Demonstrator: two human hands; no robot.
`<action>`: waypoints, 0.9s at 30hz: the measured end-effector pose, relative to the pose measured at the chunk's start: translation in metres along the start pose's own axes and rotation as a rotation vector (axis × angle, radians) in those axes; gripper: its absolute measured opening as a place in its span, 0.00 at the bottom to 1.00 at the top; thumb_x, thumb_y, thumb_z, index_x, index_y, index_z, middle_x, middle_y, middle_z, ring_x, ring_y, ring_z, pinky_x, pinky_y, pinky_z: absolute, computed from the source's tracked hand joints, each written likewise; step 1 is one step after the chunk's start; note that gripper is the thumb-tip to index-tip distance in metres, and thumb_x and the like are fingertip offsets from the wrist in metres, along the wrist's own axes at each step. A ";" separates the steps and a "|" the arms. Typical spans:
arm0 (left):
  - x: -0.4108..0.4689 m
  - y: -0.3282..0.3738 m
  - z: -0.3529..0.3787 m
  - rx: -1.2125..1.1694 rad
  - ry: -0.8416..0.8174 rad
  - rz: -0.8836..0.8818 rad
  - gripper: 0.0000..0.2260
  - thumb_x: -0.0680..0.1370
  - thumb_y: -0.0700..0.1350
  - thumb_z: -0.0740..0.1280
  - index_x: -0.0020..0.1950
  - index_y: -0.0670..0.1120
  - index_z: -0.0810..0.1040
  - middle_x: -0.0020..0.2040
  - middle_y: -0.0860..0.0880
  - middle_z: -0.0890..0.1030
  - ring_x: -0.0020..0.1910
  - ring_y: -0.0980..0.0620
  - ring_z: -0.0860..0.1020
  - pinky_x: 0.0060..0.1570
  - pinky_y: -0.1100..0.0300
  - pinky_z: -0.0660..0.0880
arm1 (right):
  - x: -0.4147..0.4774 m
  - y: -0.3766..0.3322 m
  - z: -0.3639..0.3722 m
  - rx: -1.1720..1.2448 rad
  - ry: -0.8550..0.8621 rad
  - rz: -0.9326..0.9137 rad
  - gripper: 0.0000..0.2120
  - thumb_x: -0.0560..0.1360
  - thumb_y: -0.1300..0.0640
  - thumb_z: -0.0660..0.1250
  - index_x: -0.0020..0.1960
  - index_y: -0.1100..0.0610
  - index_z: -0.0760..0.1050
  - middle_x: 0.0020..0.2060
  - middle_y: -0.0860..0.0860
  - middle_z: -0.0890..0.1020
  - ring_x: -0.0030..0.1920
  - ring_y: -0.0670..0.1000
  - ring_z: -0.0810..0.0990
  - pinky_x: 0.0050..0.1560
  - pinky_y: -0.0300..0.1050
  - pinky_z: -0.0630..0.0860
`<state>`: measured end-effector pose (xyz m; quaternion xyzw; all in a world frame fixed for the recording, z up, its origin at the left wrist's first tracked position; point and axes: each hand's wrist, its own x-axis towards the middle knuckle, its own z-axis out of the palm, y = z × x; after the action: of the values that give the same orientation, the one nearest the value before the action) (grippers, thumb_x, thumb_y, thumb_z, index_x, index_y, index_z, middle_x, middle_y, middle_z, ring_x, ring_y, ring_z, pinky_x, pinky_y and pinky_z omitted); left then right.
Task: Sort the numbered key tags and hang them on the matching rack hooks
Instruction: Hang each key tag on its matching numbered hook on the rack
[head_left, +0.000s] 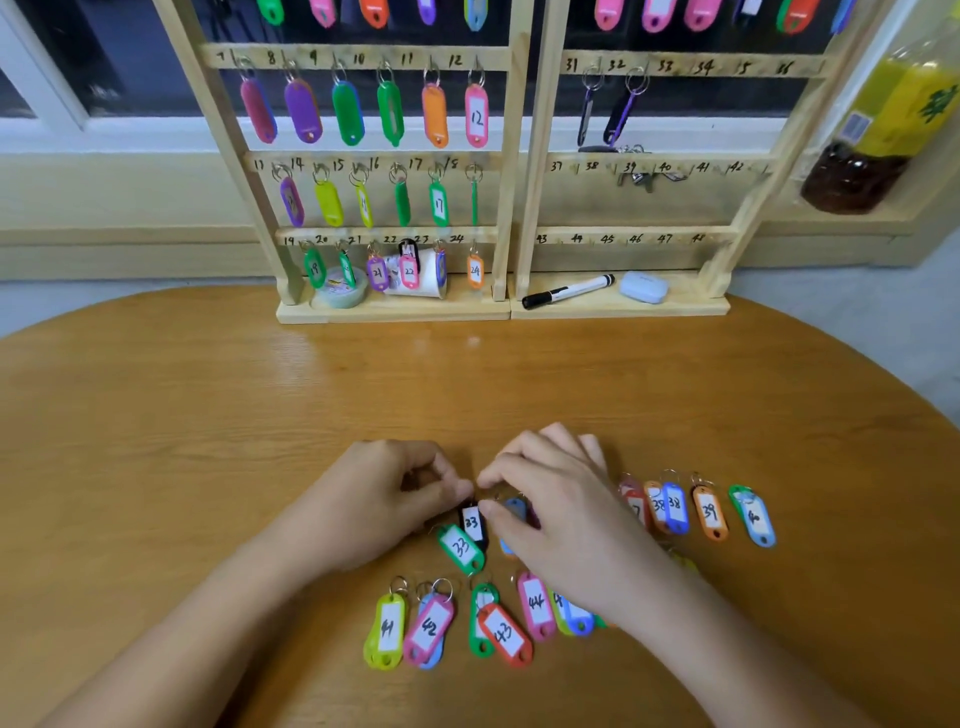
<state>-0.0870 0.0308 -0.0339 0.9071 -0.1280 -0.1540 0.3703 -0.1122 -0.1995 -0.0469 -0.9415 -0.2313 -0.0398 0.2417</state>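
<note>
Two wooden racks (519, 156) with numbered hooks stand at the table's far edge. The left one is full of coloured tags; on the right one only hooks 31 and 32 carry tags (618, 111). Several loose numbered tags lie on the table near me. My left hand (379, 499) pinches the top of a black tag marked 33 (472, 522), which lies above a green tag marked 33 (461, 548). My right hand (550, 504) pinches near a grey-blue tag (516, 508) beside it. A row of tags 38 to 40 (709, 512) lies to the right.
Tags 41 to 44 (431, 626) lie in a front row. A black marker (569, 291) and a pale blue case (644, 287) rest on the right rack's base. A tape roll (340, 293) and white cup sit under the left rack. A bottle (883, 124) stands at right.
</note>
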 end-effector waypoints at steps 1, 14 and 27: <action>0.000 0.000 -0.003 -0.005 -0.029 -0.006 0.11 0.76 0.62 0.76 0.48 0.56 0.85 0.39 0.57 0.85 0.38 0.59 0.80 0.40 0.64 0.75 | 0.000 -0.001 0.001 -0.010 0.002 -0.001 0.07 0.82 0.43 0.65 0.55 0.42 0.79 0.50 0.36 0.74 0.59 0.43 0.69 0.61 0.51 0.65; 0.001 -0.004 -0.013 0.140 -0.114 -0.067 0.08 0.71 0.53 0.82 0.45 0.55 0.85 0.40 0.58 0.85 0.38 0.59 0.80 0.37 0.65 0.73 | 0.016 -0.009 0.018 -0.099 0.050 0.015 0.05 0.81 0.45 0.70 0.47 0.44 0.80 0.46 0.39 0.73 0.55 0.46 0.70 0.57 0.50 0.65; 0.022 0.035 -0.042 0.062 0.253 0.230 0.10 0.77 0.40 0.78 0.47 0.56 0.84 0.43 0.61 0.86 0.47 0.60 0.84 0.46 0.67 0.76 | 0.044 0.034 -0.060 0.292 0.237 0.103 0.04 0.80 0.49 0.72 0.47 0.43 0.84 0.46 0.38 0.83 0.57 0.43 0.78 0.63 0.52 0.73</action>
<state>-0.0550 0.0253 0.0149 0.9095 -0.1881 0.0091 0.3706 -0.0559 -0.2355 -0.0010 -0.8958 -0.1559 -0.1039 0.4030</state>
